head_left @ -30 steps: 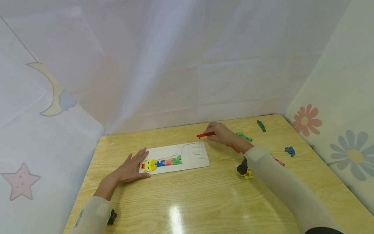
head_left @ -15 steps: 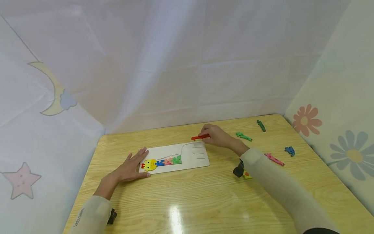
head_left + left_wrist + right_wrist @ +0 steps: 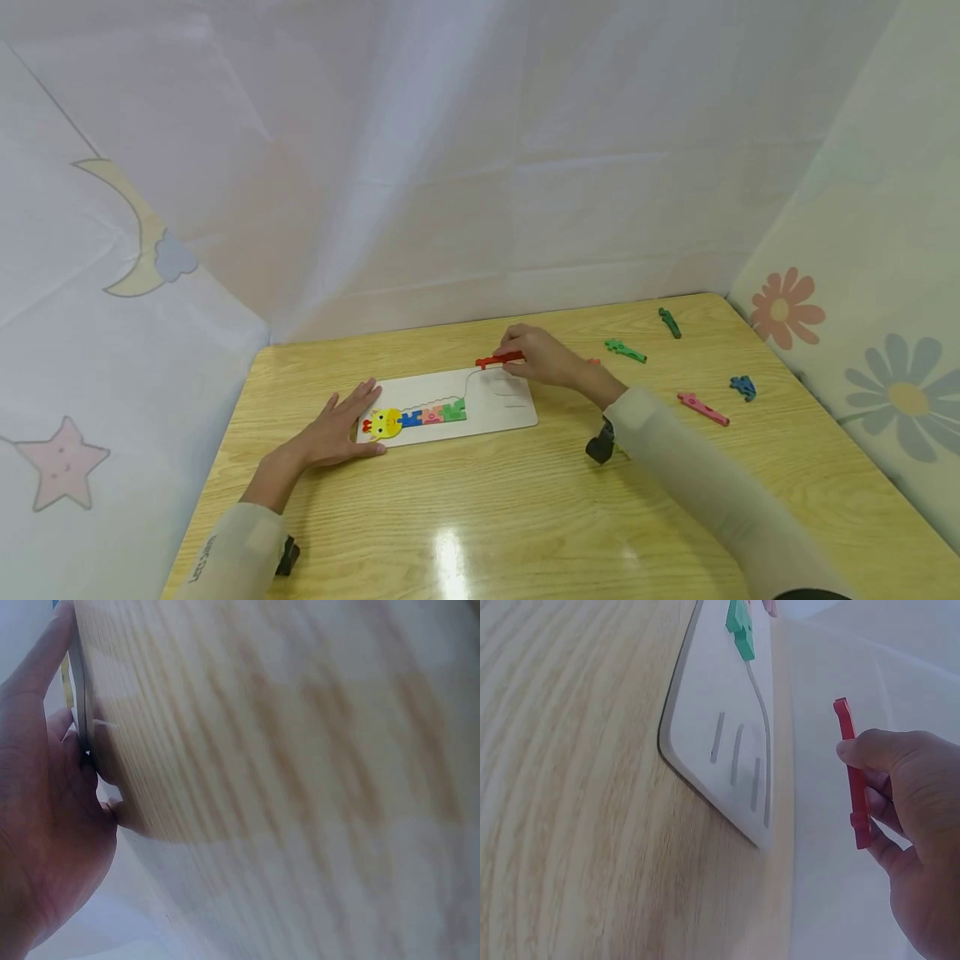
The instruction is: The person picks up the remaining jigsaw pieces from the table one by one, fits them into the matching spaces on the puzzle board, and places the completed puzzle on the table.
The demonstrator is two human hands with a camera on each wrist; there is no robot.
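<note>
A white puzzle board (image 3: 431, 386) with a giraffe outline lies on the wooden table. In it sit a yellow giraffe head piece (image 3: 386, 423) and blue, pink and green neck pieces (image 3: 453, 410). My left hand (image 3: 333, 427) rests at the board's left end, fingers spread, thumb along the near edge. My right hand (image 3: 542, 357) pinches a long red puzzle piece (image 3: 856, 784) between thumb and fingers, over the far edge of the board near its right end. In the right wrist view the red piece is raised above the board, which shows engraved leg lines.
Loose puzzle pieces lie to the right: a dark green piece (image 3: 670, 322), a light green piece (image 3: 626, 350), a pink piece (image 3: 703, 409) and a blue piece (image 3: 743, 387). An orange piece is mostly hidden behind the right wrist. Fabric walls (image 3: 480, 208) enclose the table's back and sides.
My right hand has carried the red puzzle piece leftward and slightly nearer, from beyond the board's right corner to over its far edge. The left hand has stayed in place.
</note>
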